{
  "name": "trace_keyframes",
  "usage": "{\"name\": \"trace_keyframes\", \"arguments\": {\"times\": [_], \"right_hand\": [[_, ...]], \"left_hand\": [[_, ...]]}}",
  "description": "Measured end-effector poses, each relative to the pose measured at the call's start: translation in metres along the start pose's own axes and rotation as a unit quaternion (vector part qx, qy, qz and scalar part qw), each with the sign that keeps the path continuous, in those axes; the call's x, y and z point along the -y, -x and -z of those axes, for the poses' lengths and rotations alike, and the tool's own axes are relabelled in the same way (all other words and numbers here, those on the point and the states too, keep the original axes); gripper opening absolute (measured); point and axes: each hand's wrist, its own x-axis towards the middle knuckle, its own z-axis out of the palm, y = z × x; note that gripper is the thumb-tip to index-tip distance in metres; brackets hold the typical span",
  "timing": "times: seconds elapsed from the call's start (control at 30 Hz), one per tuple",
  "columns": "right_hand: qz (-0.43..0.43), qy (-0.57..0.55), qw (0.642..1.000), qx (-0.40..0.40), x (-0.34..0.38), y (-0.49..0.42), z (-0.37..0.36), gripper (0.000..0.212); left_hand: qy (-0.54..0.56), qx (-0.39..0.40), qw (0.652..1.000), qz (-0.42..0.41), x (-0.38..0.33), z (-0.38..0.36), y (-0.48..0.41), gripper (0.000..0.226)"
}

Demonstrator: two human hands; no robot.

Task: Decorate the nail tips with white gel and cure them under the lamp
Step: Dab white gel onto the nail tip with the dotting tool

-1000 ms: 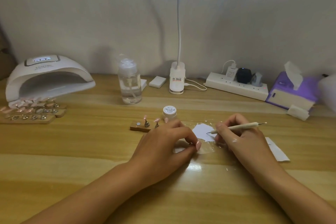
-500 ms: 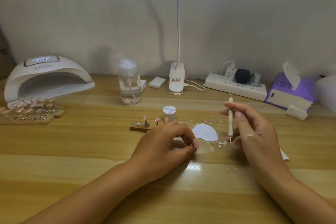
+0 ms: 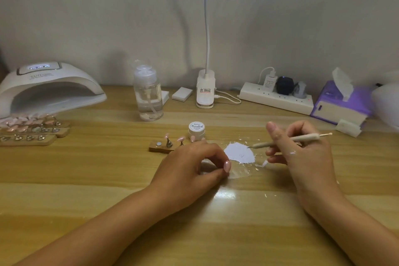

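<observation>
The dotting tool [image 3: 306,137] has been swung from the upright pose of half a second ago back to a nearly level one. Its fine tip is now pointed towards the left hand [image 3: 190,164] and held just right of the white gel patch [image 3: 238,152], no longer at the patch's edge as a second ago. The right hand [image 3: 302,157] has been drawn back, so more of the patch is uncovered. Its index finger [image 3: 273,131] has been raised off the tool. The paper slip formerly seen right of that hand is now covered by it.

Left hand [image 3: 190,164] rests curled; right hand [image 3: 306,157] pinches, fingers [image 3: 278,150] bent.
</observation>
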Motion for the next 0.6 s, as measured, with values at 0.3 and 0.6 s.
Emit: {"name": "trace_keyframes", "arguments": {"times": [0.3, 0.6], "right_hand": [[-0.047, 0.105, 0.992, 0.046, -0.014, 0.001, 0.0, 0.036], [-0.056, 0.169, 0.982, 0.066, -0.017, 0.0, 0.001, 0.028]], "left_hand": [[-0.004, -0.001, 1.0, 0.005, 0.001, -0.002, 0.0, 0.004], [-0.001, -0.009, 1.0, 0.003, 0.002, -0.004, 0.001, 0.004]]}}
